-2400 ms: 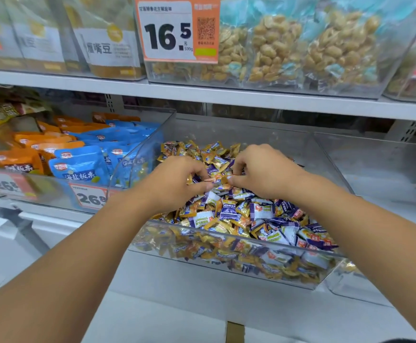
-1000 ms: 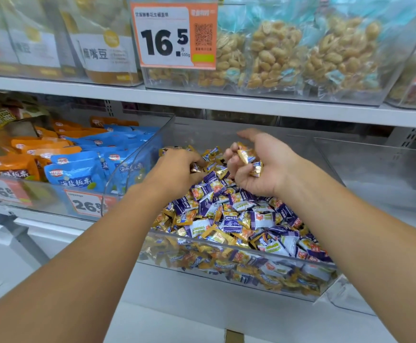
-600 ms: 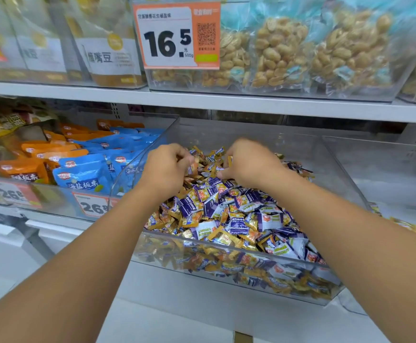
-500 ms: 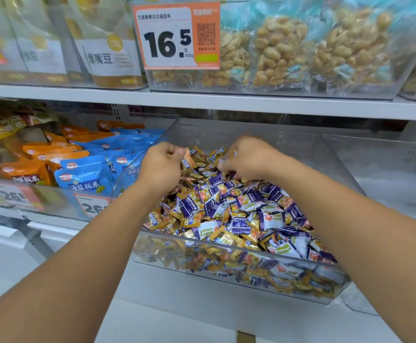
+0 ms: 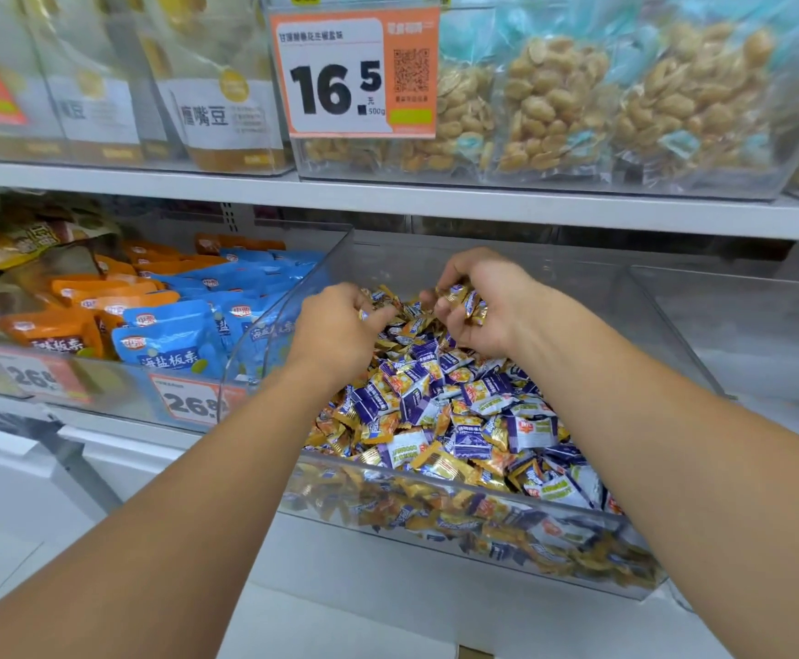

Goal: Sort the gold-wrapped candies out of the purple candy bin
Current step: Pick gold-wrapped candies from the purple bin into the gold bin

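A clear plastic bin (image 5: 459, 501) on the lower shelf holds a heap of purple-and-white candies (image 5: 471, 444) mixed with gold-wrapped candies (image 5: 440, 468). My right hand (image 5: 487, 302) is raised over the back of the heap, palm turned up, fingers curled round several gold-wrapped candies (image 5: 464, 299). My left hand (image 5: 340, 325) is over the left rear of the heap, fingers bent, pinching a small candy at its fingertips (image 5: 364, 313); the wrapper's colour is hard to tell.
To the left is a bin of blue and orange snack bags (image 5: 174, 335) with a 26.8 price tag (image 5: 193, 401). A clear bin (image 5: 744, 335) stands to the right. The shelf above (image 5: 435, 197) carries nut bags and a 16.5 price tag (image 5: 354, 69).
My right hand has lifted from the heap and turned palm up with candies in it. My left hand stays at the left rear of the heap, fingers still working.
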`<state>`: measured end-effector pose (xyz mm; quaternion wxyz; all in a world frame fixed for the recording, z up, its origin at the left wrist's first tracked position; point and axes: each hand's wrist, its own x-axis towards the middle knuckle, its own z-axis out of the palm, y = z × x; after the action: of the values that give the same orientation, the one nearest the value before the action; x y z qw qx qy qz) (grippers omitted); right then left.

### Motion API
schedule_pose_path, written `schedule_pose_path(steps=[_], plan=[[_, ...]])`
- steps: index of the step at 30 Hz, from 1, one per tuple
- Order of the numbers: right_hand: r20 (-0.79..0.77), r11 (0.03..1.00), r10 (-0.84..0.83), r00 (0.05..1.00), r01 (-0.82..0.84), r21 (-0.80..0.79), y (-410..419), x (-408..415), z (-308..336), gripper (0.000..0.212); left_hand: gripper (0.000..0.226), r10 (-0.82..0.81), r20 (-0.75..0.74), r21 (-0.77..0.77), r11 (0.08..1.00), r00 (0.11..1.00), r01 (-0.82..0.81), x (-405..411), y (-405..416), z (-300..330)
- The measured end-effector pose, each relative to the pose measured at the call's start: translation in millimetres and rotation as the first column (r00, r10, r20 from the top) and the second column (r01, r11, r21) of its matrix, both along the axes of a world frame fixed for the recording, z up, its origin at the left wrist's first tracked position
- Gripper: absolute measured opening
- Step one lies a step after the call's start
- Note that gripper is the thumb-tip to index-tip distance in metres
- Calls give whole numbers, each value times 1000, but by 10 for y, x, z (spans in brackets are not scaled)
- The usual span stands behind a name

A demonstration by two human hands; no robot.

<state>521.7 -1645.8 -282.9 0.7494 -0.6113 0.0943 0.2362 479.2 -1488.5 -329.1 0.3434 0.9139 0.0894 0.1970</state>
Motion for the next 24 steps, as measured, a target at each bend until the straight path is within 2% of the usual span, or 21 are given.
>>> schedule_pose_path(steps=[1,3,6,8,10,11,13,16,20,24], plan=[[85,989,17,996,-4,-147,16,5,25,8,29,-14,-21,67,998,1000,16,12,8,-7],[265,892,110,958,22,-451,38,33,52,14,23,-50,-73,239,969,996,66,14,20,-4],[440,599,452,776,101,-794,25,86,56,19,38,-89,-163,422,894,983,151,40,27,-6],[416,460,621,664,122,-880,22,84,21,22,28,-63,-171,426,895,983,132,49,9,-5],[319,315,746,584,112,-943,28,66,-43,26,14,-43,-160,376,921,986,102,57,4,-16],[264,241,787,557,116,-964,39,61,-79,28,7,-48,-147,329,940,988,94,62,18,-24],[198,145,818,540,139,-980,49,70,-141,30,9,-64,-115,199,976,991,86,60,55,-30],[203,131,821,533,171,-977,37,92,-167,26,20,-50,-71,39,998,996,52,-8,81,-12],[357,324,742,567,163,-932,2,68,-46,41,31,-29,-56,-87,996,998,24,-94,104,1],[388,392,738,552,116,-912,23,3,83,45,35,-36,-49,-110,994,998,30,-129,126,25]])
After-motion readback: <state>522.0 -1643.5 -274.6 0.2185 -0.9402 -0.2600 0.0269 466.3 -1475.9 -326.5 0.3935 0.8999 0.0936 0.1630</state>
